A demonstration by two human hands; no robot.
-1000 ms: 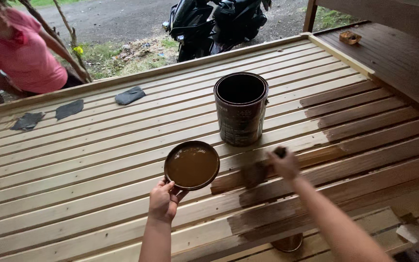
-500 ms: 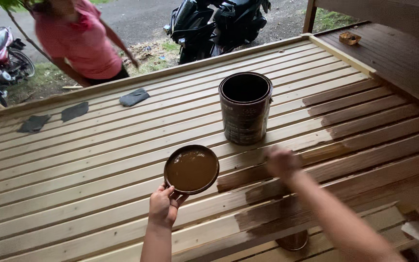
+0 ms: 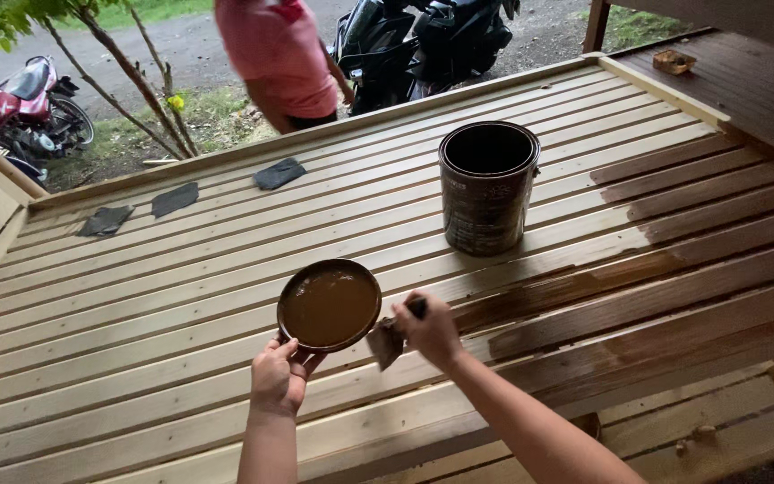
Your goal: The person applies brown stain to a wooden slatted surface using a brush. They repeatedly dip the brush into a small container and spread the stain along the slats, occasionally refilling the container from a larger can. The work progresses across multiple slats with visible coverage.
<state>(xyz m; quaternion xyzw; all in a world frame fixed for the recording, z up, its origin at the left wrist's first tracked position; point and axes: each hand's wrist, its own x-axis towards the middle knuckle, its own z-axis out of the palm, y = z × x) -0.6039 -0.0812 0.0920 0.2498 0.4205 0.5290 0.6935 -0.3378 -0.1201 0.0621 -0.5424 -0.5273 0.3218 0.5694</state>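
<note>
Outdoors, slatted wood deck (image 3: 181,296) part-stained, L hand (image 3: 278,376) grip clamped on lid (image 3: 330,305), R hand (image 3: 430,330) on brush (image 3: 387,341).

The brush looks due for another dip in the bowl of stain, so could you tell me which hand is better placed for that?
Probably the right hand: it grips the brush, whose bristles sit just beside the bowl. The left hand is busy holding the bowl's near rim and carries no tool.

The slatted wooden platform (image 3: 181,296), stained dark brown on its right part, carries a dark open paint can (image 3: 488,188) and three dark sandpaper pieces (image 3: 175,199) near its far edge.
</note>
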